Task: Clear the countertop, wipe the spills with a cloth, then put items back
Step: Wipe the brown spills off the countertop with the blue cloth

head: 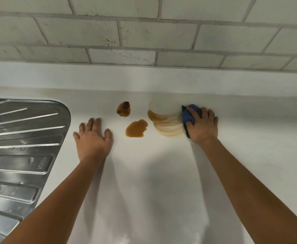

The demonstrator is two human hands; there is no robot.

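At the left of the frame lies the steel drainboard (pixel 20 138). Right of it, the left hand (pixel 93 138) rests flat on the white countertop (pixel 153 173), fingers straight, holding nothing. In the middle are two brown spills, a dark one (pixel 123 109) above and a wider one (pixel 136 128) below. Further right is a pale smeared streak (pixel 165 122), and beside it the right hand (pixel 203 125) presses the blue cloth (pixel 188 118), fingers curled over it. I think the wiping goes best with firm pressure, sweeping toward the middle spills, folding the cloth to a clean side
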